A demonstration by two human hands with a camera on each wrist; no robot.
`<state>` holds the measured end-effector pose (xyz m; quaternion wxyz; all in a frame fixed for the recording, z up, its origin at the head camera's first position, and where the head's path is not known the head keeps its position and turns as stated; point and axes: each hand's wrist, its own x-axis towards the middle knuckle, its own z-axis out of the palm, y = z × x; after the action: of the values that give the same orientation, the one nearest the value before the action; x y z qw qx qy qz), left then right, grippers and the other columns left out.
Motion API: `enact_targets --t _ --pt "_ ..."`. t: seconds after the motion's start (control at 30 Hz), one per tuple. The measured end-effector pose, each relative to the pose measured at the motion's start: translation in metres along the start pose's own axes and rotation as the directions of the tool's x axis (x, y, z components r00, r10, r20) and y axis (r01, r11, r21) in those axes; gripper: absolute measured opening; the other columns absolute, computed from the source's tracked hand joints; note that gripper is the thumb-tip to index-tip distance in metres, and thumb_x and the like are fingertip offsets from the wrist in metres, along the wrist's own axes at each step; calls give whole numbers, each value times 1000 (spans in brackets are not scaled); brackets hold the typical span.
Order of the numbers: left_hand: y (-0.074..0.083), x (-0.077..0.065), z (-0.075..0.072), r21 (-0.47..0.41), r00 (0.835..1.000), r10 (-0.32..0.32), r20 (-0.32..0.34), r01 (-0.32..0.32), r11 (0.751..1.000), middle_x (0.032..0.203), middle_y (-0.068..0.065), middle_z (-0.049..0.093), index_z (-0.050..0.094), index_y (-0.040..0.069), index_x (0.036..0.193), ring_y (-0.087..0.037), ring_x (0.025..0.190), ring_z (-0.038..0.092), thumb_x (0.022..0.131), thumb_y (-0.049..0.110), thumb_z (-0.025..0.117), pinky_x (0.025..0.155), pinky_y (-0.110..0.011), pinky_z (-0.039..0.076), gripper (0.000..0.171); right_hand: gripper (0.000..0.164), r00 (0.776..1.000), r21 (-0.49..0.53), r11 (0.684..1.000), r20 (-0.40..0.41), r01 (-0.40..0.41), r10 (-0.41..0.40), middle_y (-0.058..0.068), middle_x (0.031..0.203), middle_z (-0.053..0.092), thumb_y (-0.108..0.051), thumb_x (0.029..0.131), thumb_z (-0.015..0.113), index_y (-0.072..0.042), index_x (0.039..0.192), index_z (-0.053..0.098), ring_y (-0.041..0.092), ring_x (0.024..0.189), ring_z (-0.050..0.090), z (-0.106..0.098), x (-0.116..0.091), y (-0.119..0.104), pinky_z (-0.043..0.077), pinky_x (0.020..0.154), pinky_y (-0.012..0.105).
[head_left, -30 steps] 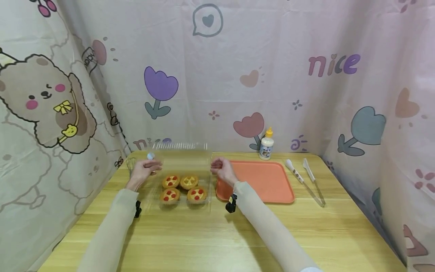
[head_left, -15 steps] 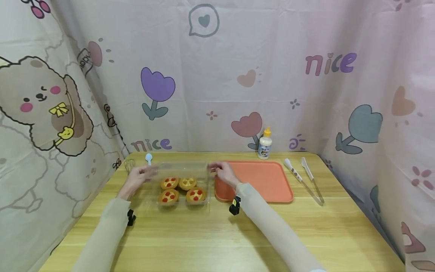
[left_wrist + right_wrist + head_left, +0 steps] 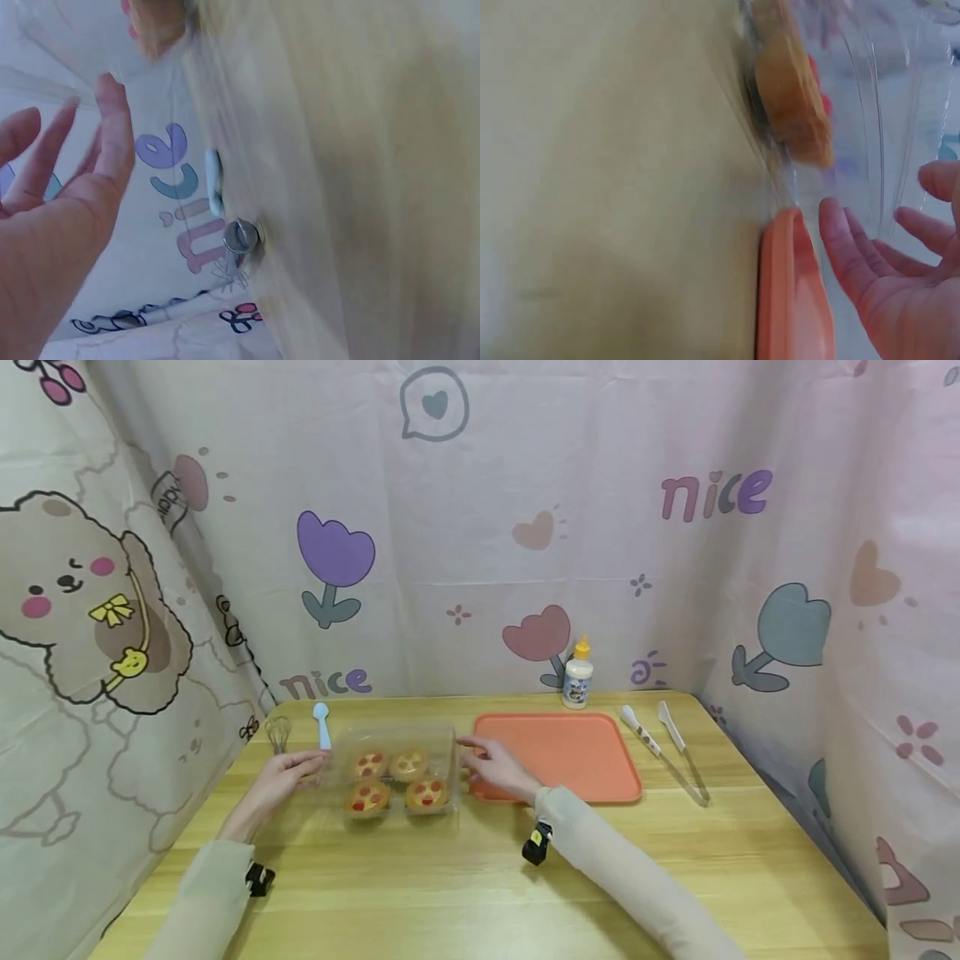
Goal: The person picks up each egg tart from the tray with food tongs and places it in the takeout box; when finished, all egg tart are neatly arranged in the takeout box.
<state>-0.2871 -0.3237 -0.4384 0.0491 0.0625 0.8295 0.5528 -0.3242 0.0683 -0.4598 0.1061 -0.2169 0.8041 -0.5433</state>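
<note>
A clear plastic box (image 3: 393, 733) with its lid down stands left of centre in the head view. Inside it sit several small pizza-like tarts (image 3: 426, 794) with red and yellow toppings. My left hand (image 3: 281, 777) is at the box's left side, its fingers loosely extended. In the left wrist view these fingers (image 3: 114, 142) are spread, with nothing between them. My right hand (image 3: 497, 767) is at the box's right side, over the left edge of the orange tray (image 3: 558, 756). The right wrist view shows its fingers (image 3: 847, 244) spread and relaxed beside the clear wall.
A pale blue spoon (image 3: 321, 720) and a whisk (image 3: 277, 732) lie behind my left hand. A white bottle with a yellow cap (image 3: 577, 683) stands behind the tray. Tongs (image 3: 643, 739) lie to the tray's right. A printed curtain (image 3: 450, 643) encloses the table's back and sides.
The raised clear lid has come down over the tarts. Both hands have lowered with it, and the left hand has drawn outward and nearer to me, fingers loosened.
</note>
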Motion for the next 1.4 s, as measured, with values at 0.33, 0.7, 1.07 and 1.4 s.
enact_targets --t 0.33,0.7,1.07,1.4 --pt "7 -33 14 70 1000 -12 13 11 997 151 -28 37 39 -2 147 -35 117 60 104 27 50 91 -33 55 53 57 1000 163 986 14 -29 27 21 146 44 -14 98 59 -9 150 38 22 88 67 21 -26 -8 60 77 42" --pt "7 -53 19 -21 994 -29 110 31 999 149 -34 31 24 -2 152 -39 121 53 99 16 57 89 -37 56 65 60 998 289 956 28 -57 51 21 131 51 -13 97 61 -12 151 35 28 92 66 28 -47 -9 59 79 48" --pt "3 -59 15 -51 993 -40 109 46 998 141 -36 40 25 -5 150 -14 102 64 99 19 58 87 -37 57 65 61 996 343 936 62 -82 64 34 101 63 -10 97 60 -14 151 33 30 79 69 33 -55 -12 60 74 48" --pt "0 -58 12 -138 987 -18 162 41 990 114 -21 61 20 -10 149 -22 93 67 100 13 56 83 -34 58 65 66 993 415 903 69 -111 91 40 102 62 -8 96 62 -17 153 29 21 70 67 38 -55 -11 59 63 36"
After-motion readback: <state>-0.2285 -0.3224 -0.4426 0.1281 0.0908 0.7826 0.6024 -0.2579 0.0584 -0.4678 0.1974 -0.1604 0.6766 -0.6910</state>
